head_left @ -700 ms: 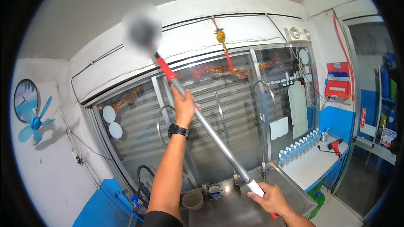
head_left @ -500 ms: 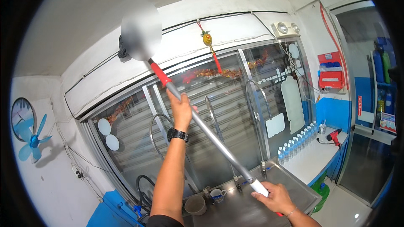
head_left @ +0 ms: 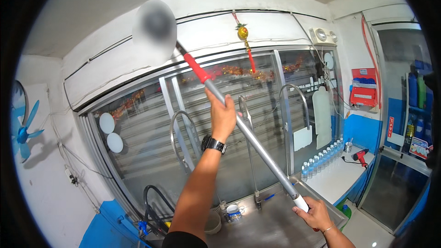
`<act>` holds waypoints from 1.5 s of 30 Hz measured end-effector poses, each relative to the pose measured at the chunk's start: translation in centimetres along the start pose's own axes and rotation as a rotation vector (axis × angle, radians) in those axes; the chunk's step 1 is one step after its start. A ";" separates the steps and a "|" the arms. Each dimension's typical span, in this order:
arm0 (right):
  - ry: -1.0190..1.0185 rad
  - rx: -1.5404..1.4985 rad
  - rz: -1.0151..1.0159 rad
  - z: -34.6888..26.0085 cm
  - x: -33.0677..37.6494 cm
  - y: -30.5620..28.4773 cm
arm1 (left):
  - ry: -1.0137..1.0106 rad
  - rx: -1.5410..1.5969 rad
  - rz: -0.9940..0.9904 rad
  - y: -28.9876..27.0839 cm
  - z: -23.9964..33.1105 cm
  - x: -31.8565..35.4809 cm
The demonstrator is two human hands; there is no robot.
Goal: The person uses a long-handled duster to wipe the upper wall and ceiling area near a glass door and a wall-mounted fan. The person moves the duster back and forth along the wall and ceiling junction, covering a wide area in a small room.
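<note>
A long grey metal pole with a red collar and white end cap (head_left: 248, 133) slants up from lower right to upper left across the glass-fronted cabinet (head_left: 257, 124); its round head (head_left: 155, 30), blurred, reaches the white panel above that cabinet.

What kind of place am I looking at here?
Probably a small water-refilling shop. A stainless counter with tall gooseneck filling taps stands before glass sliding panels, and a row of small water bottles lines the white side counter. Both hands grip a long-handled duster pole.
</note>
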State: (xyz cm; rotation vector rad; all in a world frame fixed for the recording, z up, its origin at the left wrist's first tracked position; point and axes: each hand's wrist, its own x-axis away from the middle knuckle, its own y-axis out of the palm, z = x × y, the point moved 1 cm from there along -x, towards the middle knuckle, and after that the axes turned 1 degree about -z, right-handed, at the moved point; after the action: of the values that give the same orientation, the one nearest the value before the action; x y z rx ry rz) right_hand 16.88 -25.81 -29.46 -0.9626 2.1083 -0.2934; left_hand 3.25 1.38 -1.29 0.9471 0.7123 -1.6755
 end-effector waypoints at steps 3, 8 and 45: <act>0.053 -0.079 -0.002 1.9 -0.8 0.1 | -0.003 0.008 0.005 1.1 -1.3 0.4; 0.108 -0.107 0.030 4.9 0.1 1.4 | -0.063 0.005 -0.050 3.8 -2.8 1.0; 0.172 -0.537 -0.053 14.9 -6.8 -18.0 | 0.034 -0.276 -0.143 30.9 1.0 -8.4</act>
State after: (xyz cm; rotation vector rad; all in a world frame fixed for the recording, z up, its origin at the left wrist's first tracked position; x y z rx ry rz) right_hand 40.34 -31.65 -26.74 -1.3391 2.3760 0.1868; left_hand 33.93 -4.18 6.30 0.7450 1.0255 -1.6344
